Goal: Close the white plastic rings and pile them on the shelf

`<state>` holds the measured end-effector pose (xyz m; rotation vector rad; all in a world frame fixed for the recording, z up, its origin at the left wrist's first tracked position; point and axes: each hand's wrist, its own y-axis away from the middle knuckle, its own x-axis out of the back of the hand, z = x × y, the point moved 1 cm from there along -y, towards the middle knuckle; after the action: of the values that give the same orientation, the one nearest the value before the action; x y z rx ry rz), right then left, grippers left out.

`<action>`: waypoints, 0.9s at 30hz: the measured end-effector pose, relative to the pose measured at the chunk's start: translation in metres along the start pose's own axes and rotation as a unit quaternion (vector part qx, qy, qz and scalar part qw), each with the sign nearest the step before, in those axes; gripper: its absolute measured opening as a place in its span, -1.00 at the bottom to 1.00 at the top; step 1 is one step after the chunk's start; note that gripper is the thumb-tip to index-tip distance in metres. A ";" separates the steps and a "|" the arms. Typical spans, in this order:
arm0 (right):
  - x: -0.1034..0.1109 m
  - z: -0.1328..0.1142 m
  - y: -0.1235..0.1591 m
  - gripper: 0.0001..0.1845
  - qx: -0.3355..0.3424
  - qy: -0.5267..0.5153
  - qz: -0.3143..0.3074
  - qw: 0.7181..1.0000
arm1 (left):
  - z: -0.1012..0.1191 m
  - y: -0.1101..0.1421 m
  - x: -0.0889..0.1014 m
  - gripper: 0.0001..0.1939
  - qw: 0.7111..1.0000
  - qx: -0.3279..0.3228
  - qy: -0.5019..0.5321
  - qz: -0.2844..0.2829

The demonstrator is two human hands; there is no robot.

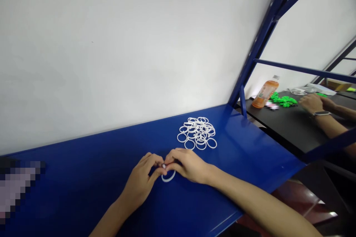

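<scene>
Both my hands meet over the blue shelf point(83, 177) near its front. My left hand point(143, 181) and my right hand point(189, 164) pinch a small white ring point(168, 177) between their fingertips, with a tiny white piece at the point where the fingers touch. The ring's lower arc rests on the shelf surface. A heap of several white rings point(198, 133) lies just beyond my right hand, close to the wall.
A white wall stands behind the shelf. A blue frame post point(258, 44) rises at the right. Beyond it, on a black table point(286, 126), are an orange bottle point(265, 94), green parts point(283, 100) and another person's hand with a watch point(317, 105).
</scene>
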<state>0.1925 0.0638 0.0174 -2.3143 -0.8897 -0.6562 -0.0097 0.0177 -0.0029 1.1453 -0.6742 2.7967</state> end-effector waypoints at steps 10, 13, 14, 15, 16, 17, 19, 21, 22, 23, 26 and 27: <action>0.100 0.067 0.008 -0.86 -0.167 0.299 0.235 0.909 | -0.044 -0.003 0.003 -0.54 0.985 0.061 -0.158 -0.028; 0.107 0.073 0.011 -0.78 -0.205 0.341 0.228 0.889 | -0.045 -0.003 0.000 -0.53 0.984 0.068 -0.163 -0.037; 0.106 0.073 0.011 -0.74 -0.208 0.359 0.226 0.881 | -0.046 -0.002 0.000 -0.53 0.983 0.070 -0.165 -0.038; 0.105 0.074 0.010 -0.70 -0.207 0.375 0.226 0.875 | -0.046 -0.003 0.000 -0.53 0.983 0.071 -0.167 -0.039; 0.103 0.075 0.010 -0.65 -0.202 0.387 0.224 0.871 | -0.045 -0.003 0.000 -0.53 0.982 0.072 -0.169 -0.041; 0.100 0.077 0.008 -0.60 -0.197 0.395 0.217 0.871 | -0.045 -0.003 0.000 -0.54 0.982 0.071 -0.170 -0.043; 0.094 0.080 0.006 -0.44 -0.193 0.400 0.180 0.878 | -0.044 -0.003 0.001 -0.54 0.982 0.068 -0.173 -0.047; 0.086 0.082 0.003 -0.28 -0.204 0.397 0.115 0.887 | -0.043 -0.004 0.001 -0.54 0.981 0.064 -0.175 -0.049; 0.082 0.082 0.002 -0.23 -0.213 0.393 0.083 0.891 | -0.042 -0.004 0.002 -0.54 0.981 0.063 -0.177 -0.050; 0.078 0.082 0.001 -0.19 -0.221 0.386 0.057 0.893 | -0.041 -0.005 0.002 -0.54 0.981 0.061 -0.179 -0.051; 0.071 0.077 -0.001 -0.10 -0.234 0.373 0.010 0.898 | -0.041 -0.005 0.001 -0.54 0.980 0.053 -0.185 -0.052; 0.071 0.075 -0.001 -0.08 -0.240 0.373 0.003 0.896 | -0.041 -0.005 0.001 -0.55 0.980 0.050 -0.187 -0.050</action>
<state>0.2564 0.1441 0.0075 -2.1366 -0.3700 -1.7645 -0.0364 0.0385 -0.0262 1.6988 -0.4793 2.5793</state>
